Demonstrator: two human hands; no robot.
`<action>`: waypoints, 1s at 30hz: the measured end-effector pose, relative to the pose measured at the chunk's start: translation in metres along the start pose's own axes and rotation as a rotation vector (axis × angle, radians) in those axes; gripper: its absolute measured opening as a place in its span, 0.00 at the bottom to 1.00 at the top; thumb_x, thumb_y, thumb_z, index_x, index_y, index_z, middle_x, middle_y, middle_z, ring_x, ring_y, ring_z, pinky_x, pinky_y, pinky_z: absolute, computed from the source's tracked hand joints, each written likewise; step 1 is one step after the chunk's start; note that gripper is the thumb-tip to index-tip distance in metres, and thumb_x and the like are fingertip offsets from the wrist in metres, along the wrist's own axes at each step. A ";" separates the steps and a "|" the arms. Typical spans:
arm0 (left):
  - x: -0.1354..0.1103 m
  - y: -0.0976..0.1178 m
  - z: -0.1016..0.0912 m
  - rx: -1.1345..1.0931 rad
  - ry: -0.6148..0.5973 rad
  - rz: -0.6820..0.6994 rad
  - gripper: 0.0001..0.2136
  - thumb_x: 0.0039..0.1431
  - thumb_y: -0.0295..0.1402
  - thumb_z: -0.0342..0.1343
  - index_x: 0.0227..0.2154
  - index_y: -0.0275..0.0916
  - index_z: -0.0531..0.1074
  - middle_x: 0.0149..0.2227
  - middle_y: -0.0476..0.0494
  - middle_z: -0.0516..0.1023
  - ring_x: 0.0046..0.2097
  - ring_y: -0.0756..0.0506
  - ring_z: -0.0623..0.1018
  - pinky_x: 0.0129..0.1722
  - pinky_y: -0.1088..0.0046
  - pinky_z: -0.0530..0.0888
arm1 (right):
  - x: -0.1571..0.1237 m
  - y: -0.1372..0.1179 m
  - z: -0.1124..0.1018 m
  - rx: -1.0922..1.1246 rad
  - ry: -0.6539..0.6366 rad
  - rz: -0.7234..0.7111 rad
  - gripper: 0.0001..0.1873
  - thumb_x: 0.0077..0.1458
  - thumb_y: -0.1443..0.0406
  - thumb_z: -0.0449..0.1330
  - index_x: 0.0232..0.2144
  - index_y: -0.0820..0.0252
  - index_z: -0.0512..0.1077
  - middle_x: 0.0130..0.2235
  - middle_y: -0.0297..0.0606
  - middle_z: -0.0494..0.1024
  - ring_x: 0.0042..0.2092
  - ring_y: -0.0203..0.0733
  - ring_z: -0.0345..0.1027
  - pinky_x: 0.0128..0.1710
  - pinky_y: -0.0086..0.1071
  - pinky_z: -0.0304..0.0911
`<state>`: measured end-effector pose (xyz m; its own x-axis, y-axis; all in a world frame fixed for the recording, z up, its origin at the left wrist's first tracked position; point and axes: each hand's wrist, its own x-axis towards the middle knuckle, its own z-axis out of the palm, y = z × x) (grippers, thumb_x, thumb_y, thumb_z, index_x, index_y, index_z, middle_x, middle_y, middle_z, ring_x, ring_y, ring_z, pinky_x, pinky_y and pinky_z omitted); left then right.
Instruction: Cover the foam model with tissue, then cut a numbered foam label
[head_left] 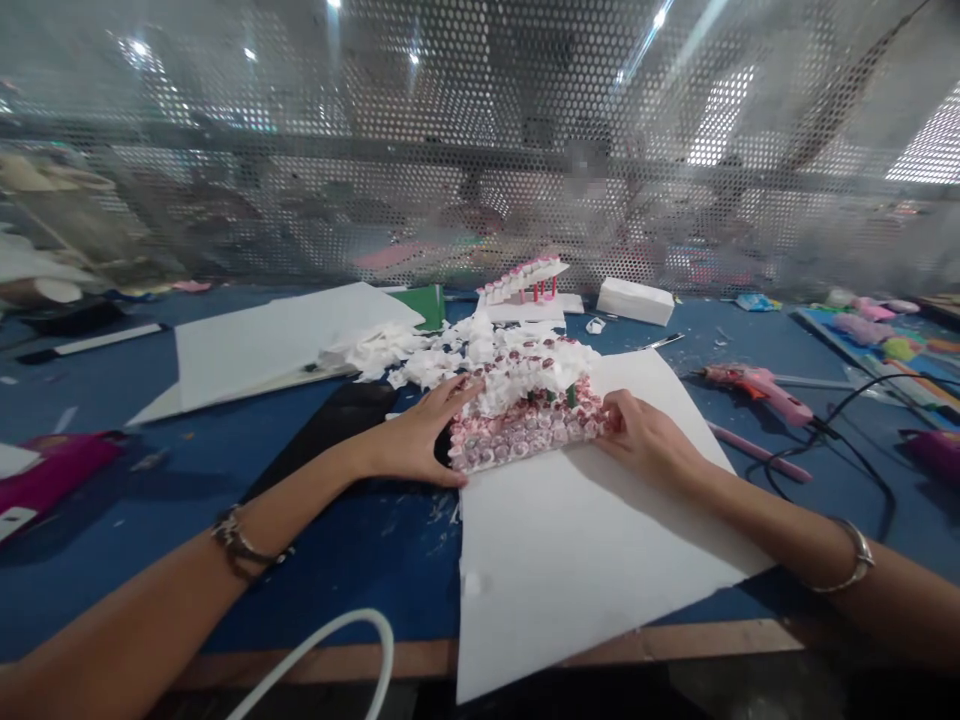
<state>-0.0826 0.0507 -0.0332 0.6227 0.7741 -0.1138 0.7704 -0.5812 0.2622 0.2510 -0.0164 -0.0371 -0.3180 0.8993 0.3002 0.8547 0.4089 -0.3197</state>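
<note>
A small craft piece (525, 425) covered in pink and white paper rosettes rests on a large white sheet (585, 560) in the middle of the blue table. My left hand (420, 440) is curled around its left end, thumb under the edge and fingers on top. At its right end, my right hand (645, 440) presses against the side with bent fingers. White paper flowers (525, 365) pile up on the upper tier, with green posts showing beneath.
White paper scraps (405, 355) and a white board (277, 340) lie at the left. A second rosette model (525, 280) and a white block (634, 300) stand behind. A pink glue gun (757, 385) with cable lies right. A perforated metal screen (480, 140) closes the back.
</note>
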 end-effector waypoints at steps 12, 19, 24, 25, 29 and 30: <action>-0.002 0.005 -0.007 0.018 -0.045 -0.068 0.57 0.45 0.55 0.61 0.69 0.42 0.32 0.71 0.30 0.31 0.70 0.27 0.45 0.65 0.52 0.57 | -0.004 -0.001 -0.006 -0.253 -0.037 -0.176 0.12 0.64 0.59 0.50 0.35 0.59 0.69 0.32 0.42 0.74 0.34 0.41 0.66 0.32 0.31 0.53; -0.002 0.004 -0.005 0.017 -0.056 -0.083 0.57 0.45 0.56 0.61 0.69 0.44 0.30 0.71 0.30 0.30 0.70 0.27 0.46 0.63 0.51 0.59 | 0.004 -0.006 -0.002 -0.243 -0.083 0.059 0.08 0.61 0.61 0.52 0.34 0.58 0.65 0.27 0.37 0.71 0.27 0.37 0.58 0.27 0.29 0.43; -0.002 0.001 -0.003 0.019 -0.040 -0.064 0.57 0.45 0.55 0.61 0.69 0.45 0.29 0.70 0.29 0.31 0.70 0.27 0.45 0.64 0.50 0.58 | 0.000 -0.001 -0.005 -0.167 -0.079 0.000 0.09 0.62 0.67 0.46 0.32 0.59 0.64 0.28 0.38 0.71 0.28 0.37 0.59 0.28 0.29 0.46; -0.002 0.001 -0.003 0.019 -0.035 -0.058 0.57 0.45 0.55 0.61 0.69 0.45 0.30 0.70 0.29 0.31 0.70 0.27 0.45 0.64 0.50 0.58 | 0.000 0.000 -0.006 -0.156 -0.087 -0.005 0.08 0.61 0.68 0.47 0.32 0.59 0.64 0.28 0.37 0.70 0.28 0.36 0.58 0.28 0.28 0.46; -0.001 0.004 -0.005 0.019 -0.057 -0.088 0.57 0.44 0.55 0.61 0.69 0.41 0.32 0.70 0.27 0.31 0.69 0.27 0.46 0.64 0.50 0.57 | -0.001 0.010 -0.016 -0.163 -0.097 0.029 0.05 0.56 0.70 0.50 0.33 0.58 0.64 0.26 0.33 0.69 0.26 0.35 0.56 0.28 0.28 0.47; -0.001 0.005 -0.006 0.020 -0.067 -0.098 0.57 0.44 0.55 0.61 0.69 0.41 0.32 0.70 0.28 0.31 0.70 0.27 0.46 0.64 0.51 0.56 | -0.001 0.013 -0.020 -0.177 -0.081 0.051 0.05 0.55 0.70 0.50 0.33 0.59 0.65 0.26 0.33 0.70 0.26 0.35 0.57 0.28 0.28 0.48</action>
<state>-0.0802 0.0486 -0.0257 0.5519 0.8090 -0.2022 0.8299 -0.5093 0.2278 0.2703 -0.0148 -0.0238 -0.2986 0.9305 0.2122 0.9271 0.3356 -0.1671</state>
